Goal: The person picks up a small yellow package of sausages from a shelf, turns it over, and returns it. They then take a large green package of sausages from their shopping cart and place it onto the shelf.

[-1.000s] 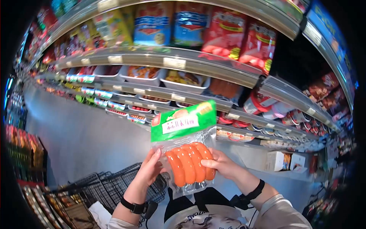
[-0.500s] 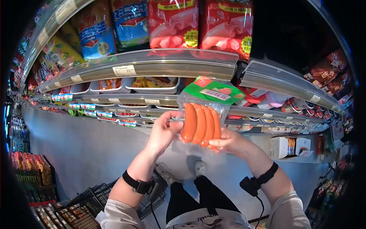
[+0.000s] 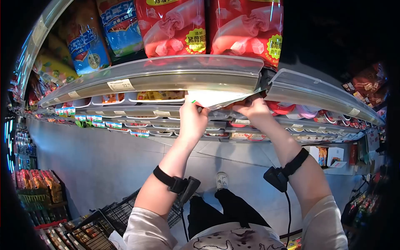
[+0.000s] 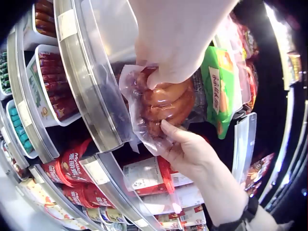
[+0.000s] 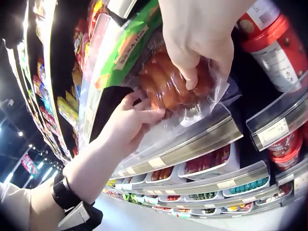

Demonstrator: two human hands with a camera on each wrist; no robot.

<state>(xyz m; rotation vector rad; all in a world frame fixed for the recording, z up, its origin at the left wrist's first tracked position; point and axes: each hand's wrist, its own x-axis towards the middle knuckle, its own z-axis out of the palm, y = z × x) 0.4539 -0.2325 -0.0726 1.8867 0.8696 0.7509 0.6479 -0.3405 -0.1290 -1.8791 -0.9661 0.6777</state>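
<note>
In the head view the pack of sausages [image 3: 214, 99] is tipped into the shelf below the red bags, with only its pale underside showing. The left hand [image 3: 194, 121] grips one edge and the right hand [image 3: 253, 109] the other. Orange-brown sausages show through clear plastic in the left wrist view, with the left hand [image 4: 168, 53] above and the right thumb [image 4: 168, 126] pressing on the near side. The green header [image 5: 130, 48] points into the shelf in the right wrist view, where the right hand [image 5: 199, 43] and left hand [image 5: 127, 120] both hold the plastic.
A clear shelf lip [image 3: 166, 68] runs just above the hands. Red bags [image 3: 246, 29] stand over it. Red tubs [image 5: 269, 48] sit beside the pack's spot, and white trays [image 3: 156, 96] line the shelf to the left. A wire basket [image 3: 121, 212] is at lower left.
Both hands have carried the pack of sausages forward and up into the shelf, tipping it from face-on to nearly flat. The person has stepped closer to the shelf.
</note>
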